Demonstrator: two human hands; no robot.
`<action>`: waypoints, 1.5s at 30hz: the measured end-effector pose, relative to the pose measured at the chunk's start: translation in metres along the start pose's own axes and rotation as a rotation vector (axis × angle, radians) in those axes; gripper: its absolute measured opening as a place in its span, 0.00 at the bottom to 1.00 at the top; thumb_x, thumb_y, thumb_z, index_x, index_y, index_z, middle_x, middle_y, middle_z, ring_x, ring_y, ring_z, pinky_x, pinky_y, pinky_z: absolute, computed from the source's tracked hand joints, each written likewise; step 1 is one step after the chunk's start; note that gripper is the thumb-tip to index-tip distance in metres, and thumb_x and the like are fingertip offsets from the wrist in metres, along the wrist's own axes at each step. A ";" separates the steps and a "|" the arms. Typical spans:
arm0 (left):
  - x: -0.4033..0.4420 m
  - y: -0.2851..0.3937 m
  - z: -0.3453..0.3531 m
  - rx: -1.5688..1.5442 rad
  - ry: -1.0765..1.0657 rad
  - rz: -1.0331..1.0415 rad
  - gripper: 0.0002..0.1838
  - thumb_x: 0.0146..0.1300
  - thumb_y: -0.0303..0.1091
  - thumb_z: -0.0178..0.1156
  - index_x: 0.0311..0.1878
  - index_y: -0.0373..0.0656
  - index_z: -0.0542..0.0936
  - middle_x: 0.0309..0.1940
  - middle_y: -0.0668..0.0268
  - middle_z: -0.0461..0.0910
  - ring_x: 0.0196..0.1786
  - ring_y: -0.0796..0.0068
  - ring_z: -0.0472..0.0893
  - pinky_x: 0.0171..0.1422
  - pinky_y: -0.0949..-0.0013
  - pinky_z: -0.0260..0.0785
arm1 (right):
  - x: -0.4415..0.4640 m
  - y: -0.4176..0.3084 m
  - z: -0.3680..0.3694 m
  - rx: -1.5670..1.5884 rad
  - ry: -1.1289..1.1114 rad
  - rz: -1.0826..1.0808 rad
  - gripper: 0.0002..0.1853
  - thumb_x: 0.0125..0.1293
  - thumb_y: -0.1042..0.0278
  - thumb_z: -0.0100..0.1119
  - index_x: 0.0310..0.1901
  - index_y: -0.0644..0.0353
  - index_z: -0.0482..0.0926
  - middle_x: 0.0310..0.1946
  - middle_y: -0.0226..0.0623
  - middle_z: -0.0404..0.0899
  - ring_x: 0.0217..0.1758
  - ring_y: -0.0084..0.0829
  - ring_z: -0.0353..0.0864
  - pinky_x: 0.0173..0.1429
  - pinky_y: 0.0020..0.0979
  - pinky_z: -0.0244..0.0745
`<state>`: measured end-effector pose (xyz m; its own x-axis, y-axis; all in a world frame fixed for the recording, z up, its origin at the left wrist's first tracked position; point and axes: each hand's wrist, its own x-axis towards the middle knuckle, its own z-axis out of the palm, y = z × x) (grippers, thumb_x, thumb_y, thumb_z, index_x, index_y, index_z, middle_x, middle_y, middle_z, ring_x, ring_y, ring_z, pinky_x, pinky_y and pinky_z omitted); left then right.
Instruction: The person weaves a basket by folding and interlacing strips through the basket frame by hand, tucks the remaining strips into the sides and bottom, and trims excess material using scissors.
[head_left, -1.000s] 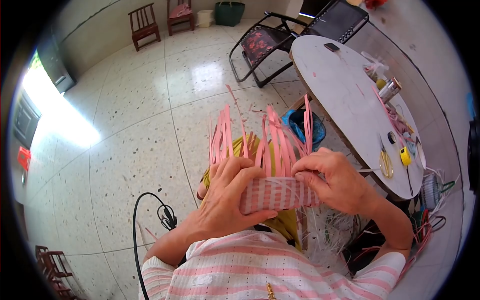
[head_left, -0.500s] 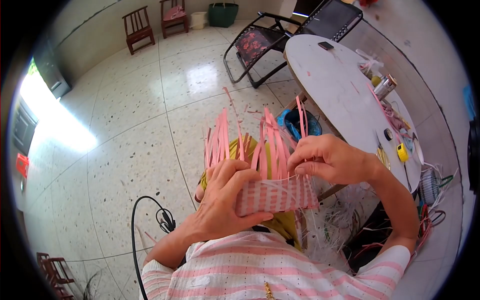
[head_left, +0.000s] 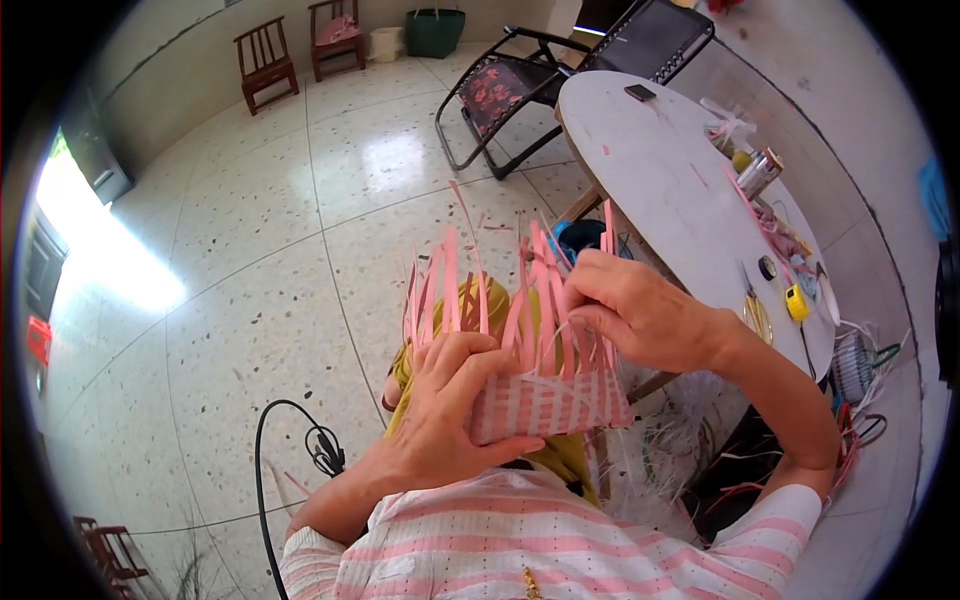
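Observation:
A small pink and white woven basket rests over my lap, with long loose pink strips standing up from its far edge. My left hand grips its left end, thumb along the near side and fingers over the top. Above the basket's right part, my right hand is closed in a pinch among the upright strips. A thin white strip runs from the woven edge toward those fingertips; the exact grip is partly hidden.
At the right stands a white oval table with scissors, a yellow tape measure, a can and a phone. Beyond are a folding chair and a blue-lined bin. A black cable hangs at left.
My right hand has lifted a little from the basket's edge, drawing the thin white strip up. My left hand keeps its hold. The view has shifted slightly.

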<state>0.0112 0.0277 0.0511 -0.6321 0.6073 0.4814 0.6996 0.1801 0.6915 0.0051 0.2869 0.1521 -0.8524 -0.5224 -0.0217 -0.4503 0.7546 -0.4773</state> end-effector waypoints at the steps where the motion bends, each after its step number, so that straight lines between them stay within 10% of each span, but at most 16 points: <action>1: 0.000 0.000 0.001 -0.016 0.003 -0.003 0.40 0.43 0.40 0.84 0.61 0.44 0.77 0.58 0.58 0.72 0.62 0.53 0.72 0.68 0.53 0.62 | 0.003 0.002 0.002 -0.002 0.040 -0.060 0.06 0.70 0.72 0.59 0.42 0.64 0.76 0.39 0.47 0.78 0.50 0.48 0.77 0.53 0.42 0.73; 21: 0.001 0.002 0.006 -0.004 0.005 0.002 0.40 0.43 0.39 0.84 0.61 0.45 0.77 0.59 0.58 0.71 0.63 0.52 0.70 0.68 0.53 0.61 | 0.016 -0.044 -0.010 -0.785 0.098 -0.392 0.04 0.58 0.70 0.64 0.32 0.59 0.79 0.28 0.35 0.79 0.43 0.39 0.81 0.48 0.37 0.77; 26: -0.002 0.003 0.005 0.021 0.028 0.021 0.41 0.42 0.39 0.84 0.62 0.46 0.77 0.58 0.59 0.71 0.62 0.52 0.71 0.67 0.53 0.61 | 0.014 -0.014 -0.032 -0.048 -0.394 0.245 0.06 0.63 0.72 0.65 0.37 0.67 0.84 0.26 0.37 0.86 0.26 0.29 0.83 0.34 0.30 0.77; 32: 0.001 0.002 -0.001 0.047 0.009 0.017 0.39 0.42 0.39 0.84 0.60 0.46 0.78 0.57 0.60 0.72 0.62 0.53 0.72 0.67 0.53 0.61 | -0.016 0.007 -0.027 0.537 -0.359 0.472 0.07 0.66 0.73 0.63 0.39 0.67 0.87 0.24 0.33 0.84 0.29 0.18 0.83 0.33 0.27 0.75; 38: 0.007 0.000 0.002 0.074 0.085 0.003 0.37 0.42 0.38 0.84 0.58 0.46 0.79 0.54 0.61 0.72 0.59 0.54 0.73 0.66 0.55 0.62 | -0.040 -0.019 -0.017 -0.094 -0.026 0.133 0.05 0.66 0.74 0.63 0.35 0.66 0.83 0.26 0.35 0.84 0.29 0.22 0.82 0.34 0.30 0.76; 45: 0.003 0.000 -0.002 0.068 0.019 -0.021 0.38 0.40 0.36 0.85 0.58 0.46 0.79 0.55 0.60 0.71 0.60 0.55 0.72 0.65 0.54 0.65 | -0.039 -0.010 -0.016 0.350 -0.242 0.515 0.07 0.67 0.72 0.63 0.34 0.68 0.80 0.26 0.36 0.83 0.33 0.26 0.83 0.40 0.32 0.76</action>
<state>0.0086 0.0280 0.0542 -0.6527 0.5880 0.4778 0.7067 0.2452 0.6637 0.0382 0.3066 0.1720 -0.8336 -0.2352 -0.4998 0.1454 0.7795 -0.6093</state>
